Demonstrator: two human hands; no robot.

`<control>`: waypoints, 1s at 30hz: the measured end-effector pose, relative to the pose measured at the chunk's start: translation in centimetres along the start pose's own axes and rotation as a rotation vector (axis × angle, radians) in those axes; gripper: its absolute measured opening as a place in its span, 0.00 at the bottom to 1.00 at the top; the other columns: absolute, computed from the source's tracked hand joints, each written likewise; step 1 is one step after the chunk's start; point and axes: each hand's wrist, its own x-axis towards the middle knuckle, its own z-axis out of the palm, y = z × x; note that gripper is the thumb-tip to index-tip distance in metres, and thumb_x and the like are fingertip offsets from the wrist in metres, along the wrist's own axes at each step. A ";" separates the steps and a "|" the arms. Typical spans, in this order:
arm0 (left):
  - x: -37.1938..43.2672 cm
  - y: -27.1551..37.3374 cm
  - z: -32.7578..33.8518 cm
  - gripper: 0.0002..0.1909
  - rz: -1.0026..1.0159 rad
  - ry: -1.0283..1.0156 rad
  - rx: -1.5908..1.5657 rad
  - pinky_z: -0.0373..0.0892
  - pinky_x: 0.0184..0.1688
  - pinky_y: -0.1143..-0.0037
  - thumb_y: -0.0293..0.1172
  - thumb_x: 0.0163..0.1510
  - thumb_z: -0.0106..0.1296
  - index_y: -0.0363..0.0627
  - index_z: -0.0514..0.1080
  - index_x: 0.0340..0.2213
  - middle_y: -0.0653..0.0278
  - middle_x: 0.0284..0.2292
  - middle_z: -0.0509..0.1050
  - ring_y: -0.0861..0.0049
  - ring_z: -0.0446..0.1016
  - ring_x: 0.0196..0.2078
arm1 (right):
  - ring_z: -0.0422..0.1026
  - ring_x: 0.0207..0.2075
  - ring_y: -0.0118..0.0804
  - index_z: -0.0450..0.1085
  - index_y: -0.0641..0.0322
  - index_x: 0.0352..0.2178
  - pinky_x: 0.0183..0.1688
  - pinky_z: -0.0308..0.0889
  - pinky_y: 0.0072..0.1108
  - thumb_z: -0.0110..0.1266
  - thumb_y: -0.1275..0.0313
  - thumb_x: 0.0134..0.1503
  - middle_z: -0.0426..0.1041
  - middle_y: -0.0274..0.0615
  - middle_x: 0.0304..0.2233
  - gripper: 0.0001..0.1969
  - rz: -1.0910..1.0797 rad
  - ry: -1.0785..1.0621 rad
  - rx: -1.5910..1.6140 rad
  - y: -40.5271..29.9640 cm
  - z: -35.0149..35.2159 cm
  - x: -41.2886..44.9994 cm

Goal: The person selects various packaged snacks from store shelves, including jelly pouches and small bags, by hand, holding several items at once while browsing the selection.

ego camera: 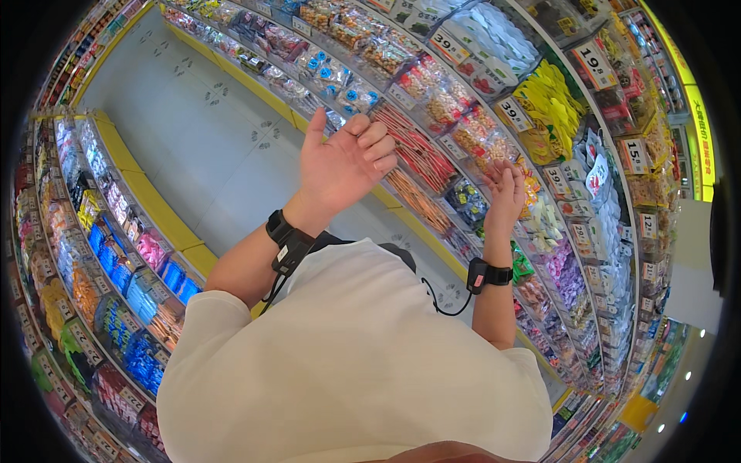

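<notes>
My left hand (347, 162) is raised over the aisle, palm up, with the thumb apart and the fingers half curled. Nothing lies in it. Beyond its fingertips are red-and-tan stick snacks (414, 147) in a shelf bin. My right hand (505, 199) is held in front of the right-hand shelves, its fingers loosely bent and no item visible in them. Close behind it are clear bags of puffed snacks (483, 139); whether the fingers touch them I cannot tell. Each wrist wears a black strapped device with a cable, one on the left (289, 243) and one on the right (488, 275).
Tiered store shelves with price tags (514, 114) curve along the right, holding yellow packets (547, 113) and pale pouches (492, 37). Another shelf row with blue packets (110, 252) runs along the left. Between them lies a grey floor (202, 127) with footprint marks and yellow shelf bases (156, 197).
</notes>
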 end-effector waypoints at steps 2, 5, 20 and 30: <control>0.3 2.3 0.7 0.26 -0.008 -0.003 0.004 0.53 0.34 0.73 0.60 0.61 0.37 0.49 0.55 0.25 0.69 0.25 0.50 0.75 0.49 0.29 | 0.74 0.49 0.41 0.65 0.67 0.50 0.48 0.71 0.29 0.45 0.66 0.67 0.72 0.48 0.49 0.16 -0.023 0.017 -0.004 0.1 2.1 -0.5; 1.0 5.0 -0.5 0.27 -0.046 -0.100 0.013 0.57 0.37 0.72 0.61 0.61 0.36 0.46 0.60 0.29 0.67 0.28 0.57 0.74 0.56 0.32 | 0.74 0.49 0.41 0.66 0.67 0.49 0.47 0.71 0.28 0.45 0.67 0.67 0.73 0.48 0.49 0.15 -0.016 0.054 -0.028 0.2 3.8 -1.0; 6.5 6.1 -0.6 0.34 -0.124 -0.017 0.023 0.61 0.46 0.67 0.60 0.62 0.37 0.40 0.68 0.51 0.61 0.41 0.65 0.68 0.63 0.42 | 0.74 0.49 0.40 0.66 0.66 0.49 0.45 0.71 0.27 0.47 0.66 0.66 0.73 0.46 0.47 0.15 0.034 0.160 -0.015 1.6 3.7 1.4; 12.1 2.8 3.2 0.24 -0.193 -0.159 0.112 0.55 0.30 0.76 0.56 0.60 0.44 0.44 0.67 0.36 0.68 0.32 0.58 0.77 0.54 0.28 | 0.75 0.44 0.35 0.66 0.66 0.47 0.46 0.71 0.24 0.52 0.73 0.63 0.73 0.41 0.43 0.13 -0.010 0.115 -0.005 0.2 3.1 6.4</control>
